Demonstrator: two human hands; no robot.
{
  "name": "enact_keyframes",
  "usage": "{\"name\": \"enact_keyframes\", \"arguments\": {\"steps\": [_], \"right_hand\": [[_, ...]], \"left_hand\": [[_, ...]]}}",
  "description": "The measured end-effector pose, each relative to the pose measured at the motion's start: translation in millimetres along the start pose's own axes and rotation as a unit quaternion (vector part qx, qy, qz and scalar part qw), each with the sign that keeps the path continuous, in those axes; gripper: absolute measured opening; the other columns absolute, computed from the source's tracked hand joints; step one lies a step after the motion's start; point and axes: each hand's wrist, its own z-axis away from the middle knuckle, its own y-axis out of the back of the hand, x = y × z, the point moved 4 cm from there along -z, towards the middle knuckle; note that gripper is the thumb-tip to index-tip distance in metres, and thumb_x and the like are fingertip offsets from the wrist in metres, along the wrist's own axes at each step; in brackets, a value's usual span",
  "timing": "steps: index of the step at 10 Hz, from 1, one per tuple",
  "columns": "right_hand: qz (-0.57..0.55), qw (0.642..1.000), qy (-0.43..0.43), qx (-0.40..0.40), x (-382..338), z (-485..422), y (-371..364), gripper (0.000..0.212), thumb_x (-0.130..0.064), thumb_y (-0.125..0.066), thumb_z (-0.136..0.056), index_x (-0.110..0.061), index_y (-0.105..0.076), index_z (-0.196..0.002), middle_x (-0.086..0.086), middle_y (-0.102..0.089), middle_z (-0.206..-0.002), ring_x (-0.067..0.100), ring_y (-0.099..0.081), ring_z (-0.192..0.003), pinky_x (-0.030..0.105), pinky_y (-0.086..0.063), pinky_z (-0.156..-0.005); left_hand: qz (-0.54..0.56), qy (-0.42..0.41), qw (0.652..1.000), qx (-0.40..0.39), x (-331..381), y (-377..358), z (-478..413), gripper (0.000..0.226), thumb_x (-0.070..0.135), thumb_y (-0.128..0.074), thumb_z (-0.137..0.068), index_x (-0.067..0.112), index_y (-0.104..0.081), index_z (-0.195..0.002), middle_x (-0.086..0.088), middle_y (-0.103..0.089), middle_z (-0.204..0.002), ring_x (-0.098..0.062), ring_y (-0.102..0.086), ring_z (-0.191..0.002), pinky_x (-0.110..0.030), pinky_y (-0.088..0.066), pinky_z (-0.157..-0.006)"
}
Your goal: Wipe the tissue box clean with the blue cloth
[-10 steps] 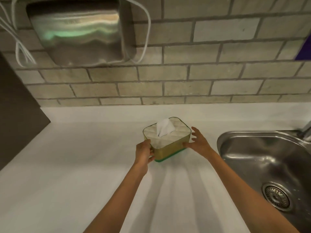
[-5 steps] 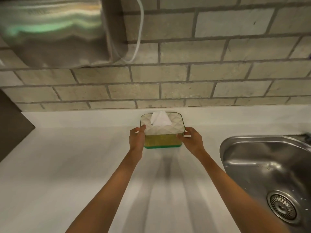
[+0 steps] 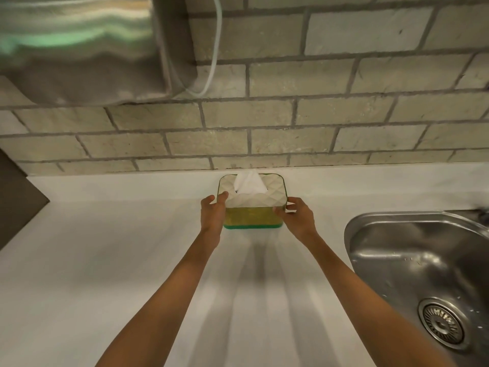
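Note:
The tissue box [image 3: 252,217] has a white quilted lid, a yellow-green side and a green base, with a white tissue sticking up from its slot. It stands on the white counter [image 3: 132,260] close to the brick wall. My left hand [image 3: 213,214] grips its left side with the thumb on the lid's edge. My right hand [image 3: 297,217] grips its right side. No blue cloth is in view.
A steel sink [image 3: 423,266] with a round drain lies at the right. A metal hand dryer [image 3: 82,46] with a white cable hangs on the brick wall at the upper left. A dark panel [image 3: 18,197] borders the counter on the left.
Both hands have pushed the tissue box away from me, back toward the wall, and squared it up. The right hand went from open fingers to gripping the box's side.

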Motion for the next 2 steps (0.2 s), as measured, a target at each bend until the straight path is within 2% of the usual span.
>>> {"name": "enact_keyframes", "arguments": {"steps": [1, 2], "right_hand": [[0.016, 1.0, -0.014, -0.011, -1, 7, 2, 0.063, -0.038, -0.067, -0.079, -0.012, -0.044, -0.132, 0.013, -0.057, -0.125, 0.026, -0.056, -0.112, 0.034, -0.046, -0.089], [0.029, 0.999, -0.012, -0.004, -5, 15, 7, 0.064, -0.039, -0.065, -0.08, -0.012, -0.042, -0.133, 0.014, -0.056, -0.129, 0.027, -0.053, -0.117, 0.032, -0.044, -0.09]], "left_hand": [[-0.018, -0.006, 1.0, 0.002, 3, 4, 10, 0.053, 0.037, -0.053, -0.09, 0.014, -0.037, -0.136, -0.011, -0.045, -0.14, -0.023, -0.046, -0.113, -0.031, -0.039, -0.091], [-0.063, -0.02, 0.998, 0.006, 6, 8, 20, 0.057, 0.037, -0.053, -0.09, 0.014, -0.035, -0.138, -0.013, -0.042, -0.142, -0.028, -0.045, -0.125, -0.032, -0.039, -0.095]]}}
